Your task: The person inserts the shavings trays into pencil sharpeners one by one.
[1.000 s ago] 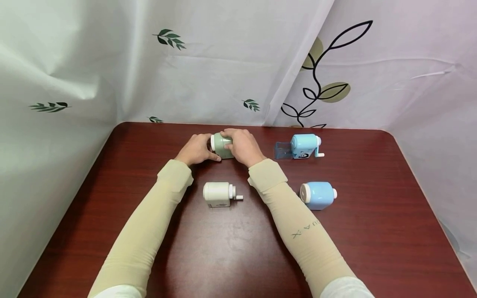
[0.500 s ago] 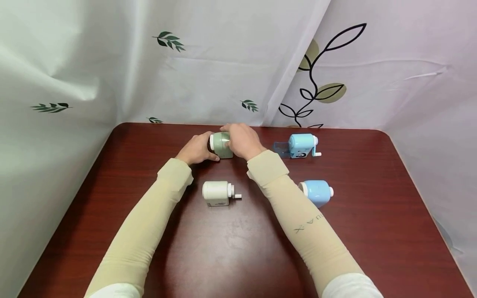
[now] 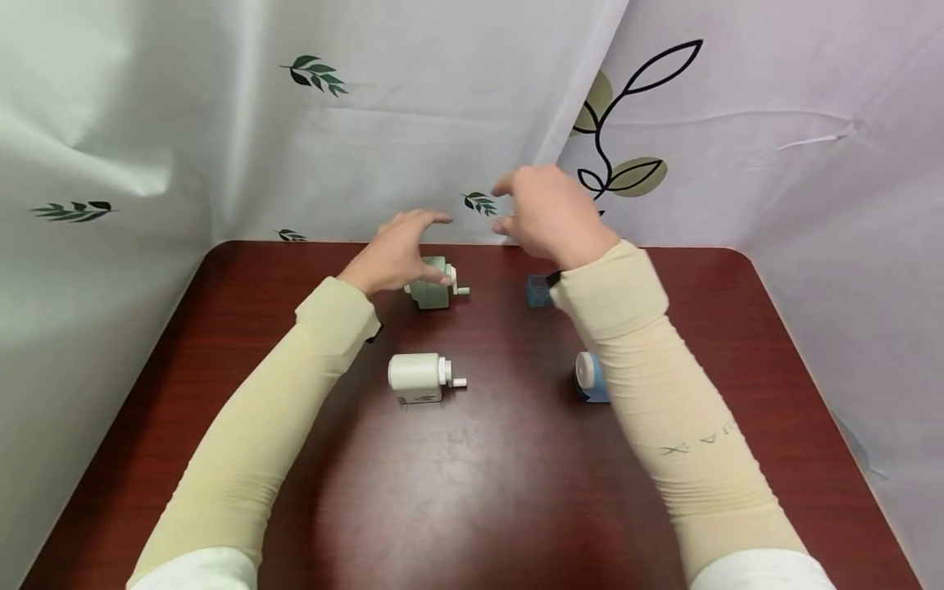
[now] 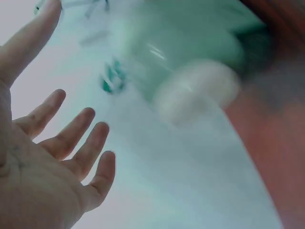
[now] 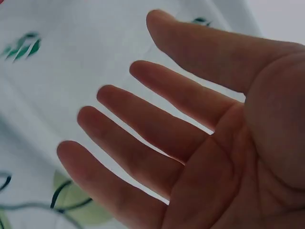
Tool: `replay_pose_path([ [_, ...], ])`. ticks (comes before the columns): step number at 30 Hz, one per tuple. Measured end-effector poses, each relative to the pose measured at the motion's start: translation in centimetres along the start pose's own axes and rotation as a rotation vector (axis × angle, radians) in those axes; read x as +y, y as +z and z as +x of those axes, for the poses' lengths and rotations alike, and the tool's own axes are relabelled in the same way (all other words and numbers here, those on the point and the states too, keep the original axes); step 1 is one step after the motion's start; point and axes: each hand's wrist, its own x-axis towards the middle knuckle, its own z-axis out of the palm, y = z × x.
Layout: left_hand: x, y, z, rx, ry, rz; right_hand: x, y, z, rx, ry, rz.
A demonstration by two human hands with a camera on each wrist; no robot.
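Hanging spread, unladen: left hand, right hand | green sharpener near far edge of table | white sharpener well apart

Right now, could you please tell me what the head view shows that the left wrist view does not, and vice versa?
Only the head view shows the right hand, a cream boxy cranked device and a blue boxy device. Only the left wrist view shows the left palm. Both show the left hand, a green boxy device, the dark red table and the white leaf-printed fabric.
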Motion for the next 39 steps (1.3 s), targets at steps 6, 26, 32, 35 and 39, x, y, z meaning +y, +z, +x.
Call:
replay_pose_path([
  [6,4.6,0.5,2.2,0.0,0.095,0.081,4.1,-0.3,0.1,-0.049,0.046,-0.029],
  [26,8.6,7.2,7.0,-0.204,0.018,0.275,11.6,4.6,2.1,-0.189,0.018,-0.04],
  [32,9.4,8.3,7.3,-0.256,0.019,0.299,12.5,5.4,2.3,-0.212,0.018,-0.045],
  [35,9.6,8.7,7.5,-0.263,0.009,0.303,12.9,5.7,2.3,-0.212,-0.009,-0.067],
  [39,9.7,9.3,7.6,-0.258,0.007,0.33,13.4,6.2,2.2,-0.21,-0.032,-0.089],
])
